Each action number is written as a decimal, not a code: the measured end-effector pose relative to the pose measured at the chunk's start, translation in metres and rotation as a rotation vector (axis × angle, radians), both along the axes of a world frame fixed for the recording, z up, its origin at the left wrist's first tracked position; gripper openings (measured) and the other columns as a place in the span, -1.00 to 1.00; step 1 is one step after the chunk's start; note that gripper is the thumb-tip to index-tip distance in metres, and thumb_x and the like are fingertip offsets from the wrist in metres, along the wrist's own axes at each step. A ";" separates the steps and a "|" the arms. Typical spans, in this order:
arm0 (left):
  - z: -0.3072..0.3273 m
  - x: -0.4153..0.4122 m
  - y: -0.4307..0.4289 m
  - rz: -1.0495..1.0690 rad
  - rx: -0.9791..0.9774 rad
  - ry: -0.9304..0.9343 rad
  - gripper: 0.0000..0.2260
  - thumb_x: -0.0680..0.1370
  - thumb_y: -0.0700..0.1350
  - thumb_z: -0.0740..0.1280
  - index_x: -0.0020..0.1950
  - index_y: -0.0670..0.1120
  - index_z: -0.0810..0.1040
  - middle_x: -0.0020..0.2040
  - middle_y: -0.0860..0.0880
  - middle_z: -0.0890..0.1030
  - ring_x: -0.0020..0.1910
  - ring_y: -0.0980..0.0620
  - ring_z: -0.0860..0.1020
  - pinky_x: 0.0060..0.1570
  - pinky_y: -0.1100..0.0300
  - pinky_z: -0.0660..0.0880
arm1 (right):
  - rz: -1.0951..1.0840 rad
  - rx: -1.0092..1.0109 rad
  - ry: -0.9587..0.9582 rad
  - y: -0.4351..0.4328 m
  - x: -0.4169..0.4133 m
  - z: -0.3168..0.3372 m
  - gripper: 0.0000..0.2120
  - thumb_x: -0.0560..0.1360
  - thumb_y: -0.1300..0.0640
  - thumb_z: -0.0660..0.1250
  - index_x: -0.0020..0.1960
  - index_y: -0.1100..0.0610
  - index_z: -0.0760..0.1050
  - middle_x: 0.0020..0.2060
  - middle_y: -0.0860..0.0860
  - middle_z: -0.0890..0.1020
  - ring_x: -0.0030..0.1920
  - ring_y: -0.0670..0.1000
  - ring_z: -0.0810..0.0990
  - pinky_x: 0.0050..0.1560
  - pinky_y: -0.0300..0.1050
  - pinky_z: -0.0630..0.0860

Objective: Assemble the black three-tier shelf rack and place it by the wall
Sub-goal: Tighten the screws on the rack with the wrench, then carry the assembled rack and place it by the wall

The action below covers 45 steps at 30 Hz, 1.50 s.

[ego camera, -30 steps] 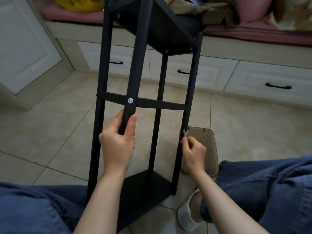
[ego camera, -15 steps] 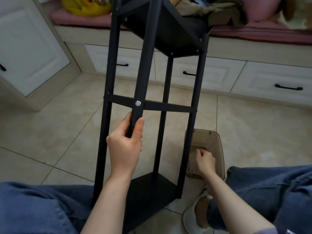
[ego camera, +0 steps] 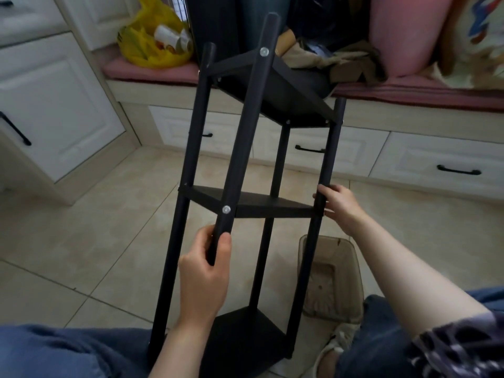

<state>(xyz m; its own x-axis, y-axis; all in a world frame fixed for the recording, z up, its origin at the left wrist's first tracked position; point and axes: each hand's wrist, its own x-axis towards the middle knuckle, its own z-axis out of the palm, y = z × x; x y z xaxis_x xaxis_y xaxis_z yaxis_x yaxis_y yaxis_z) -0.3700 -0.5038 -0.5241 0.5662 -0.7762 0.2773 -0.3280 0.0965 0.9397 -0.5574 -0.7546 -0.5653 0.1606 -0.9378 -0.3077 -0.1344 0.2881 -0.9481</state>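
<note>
On the tiled floor (ego camera: 95,227), between a seated person's denim-clad knees (ego camera: 54,350), stands the black three-tier rack (ego camera: 240,148), its bottom shelf (ego camera: 240,331) lowest in view and closest to the person. The left grip (ego camera: 204,271) is clenched around the nearest post just below the middle shelf (ego camera: 261,204), with the thumb along one side and the fingers on the other. A silver bolt head (ego camera: 226,209) sits in that post right above the thumb. The right grip (ego camera: 338,205) grasps the right-hand post where the middle shelf meets it, fingers curled round the tube.

Just beside the rack's right post, on the floor, stands a translucent brown bin (ego camera: 343,268), with a pale shoe (ego camera: 335,339) near its base.

Higher up, the top shelf (ego camera: 275,88) shows its underside, and a second bolt head (ego camera: 263,51) shines near the tip of the front post.

Behind the rack runs a window seat with white drawers (ego camera: 436,165) and black handles, topped by a pink pad (ego camera: 409,91). On it lie a yellow plastic bag (ego camera: 147,42), crumpled clothes and a pink cushion (ego camera: 395,34). The bag carries dark print on its left edge and holds labelled packets, but the lettering is too small and blurred to read. A white cabinet door (ego camera: 54,105) stands to the left.
</note>
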 end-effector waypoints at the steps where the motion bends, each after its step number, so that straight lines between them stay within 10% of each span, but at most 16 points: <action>1: 0.000 0.001 0.001 0.010 0.003 -0.011 -0.78 0.52 0.27 0.24 -0.06 0.18 0.56 -0.35 -0.02 0.53 -0.47 -0.01 0.47 -0.47 0.08 0.44 | -0.006 0.011 -0.081 -0.002 0.000 0.001 -0.67 0.63 0.03 0.29 0.32 0.17 0.42 0.10 0.10 0.64 0.09 0.11 0.64 0.17 0.08 0.56; 11: 0.029 0.025 -0.011 0.362 0.176 -0.490 -0.53 0.63 0.29 -0.05 -0.30 0.07 0.40 -0.40 0.06 0.45 -0.42 0.07 0.45 -0.41 0.17 0.30 | -0.137 -0.033 -0.416 0.006 0.001 0.000 -0.87 0.61 0.01 0.31 0.03 0.08 0.47 -0.42 -0.07 0.46 -0.43 -0.06 0.43 -0.37 -0.18 0.41; 19: 0.093 0.017 -0.074 -0.136 0.099 -0.126 -0.57 0.51 0.28 0.21 -0.05 -0.08 0.51 -0.38 0.00 0.53 -0.46 0.04 0.53 -0.40 0.21 0.47 | -0.135 -0.081 -0.449 0.017 -0.001 0.010 -0.86 0.61 0.03 0.31 -0.01 0.10 0.48 -0.39 -0.05 0.46 -0.42 -0.06 0.42 -0.35 -0.18 0.40; 45: 0.232 0.097 -0.172 0.096 -0.261 0.044 -0.80 0.61 -0.08 0.39 -0.14 -0.12 0.46 -0.55 0.02 0.31 -0.60 0.05 0.27 -0.59 0.25 0.28 | -0.090 -0.477 -0.471 -0.065 0.035 0.250 -0.66 0.47 -0.13 0.47 -0.14 0.15 0.50 -0.55 -0.08 0.34 -0.54 -0.09 0.25 -0.54 -0.20 0.23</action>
<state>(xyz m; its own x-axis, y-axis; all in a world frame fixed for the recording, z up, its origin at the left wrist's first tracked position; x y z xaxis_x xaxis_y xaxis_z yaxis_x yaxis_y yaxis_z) -0.2728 -0.6761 -0.2920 0.6497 -0.6239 0.4343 -0.3070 0.3072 0.9008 -0.5223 -0.8198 -0.3152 0.0915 -0.9695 0.2274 0.3293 -0.1861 -0.9257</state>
